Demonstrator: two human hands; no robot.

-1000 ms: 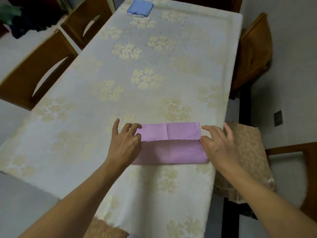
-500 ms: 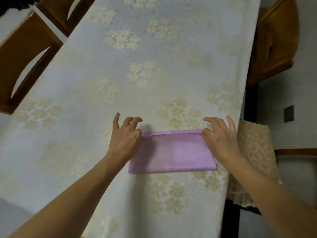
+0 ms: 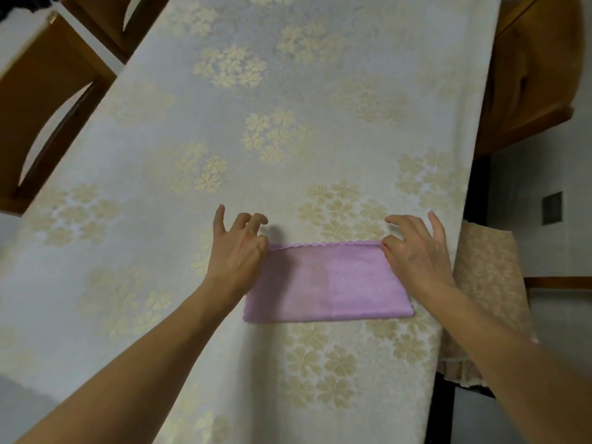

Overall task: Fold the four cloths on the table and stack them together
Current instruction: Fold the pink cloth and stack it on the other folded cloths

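We've got the purple cloth (image 3: 328, 282) folded near the table (image 3: 288, 91) edge, left hand (image 3: 238, 251) and right hand (image 3: 415, 254) each pinching a far corner. Light, floppy stuff, so grab corners.

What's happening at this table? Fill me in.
A person is folding a purple cloth on a table covered with a floral tablecloth. The cloth lies folded into a flat rectangle near the table's right edge. The left hand pinches its far left corner and the right hand pinches its far right corner, holding the scalloped far edge down. No other cloths are in view right now.
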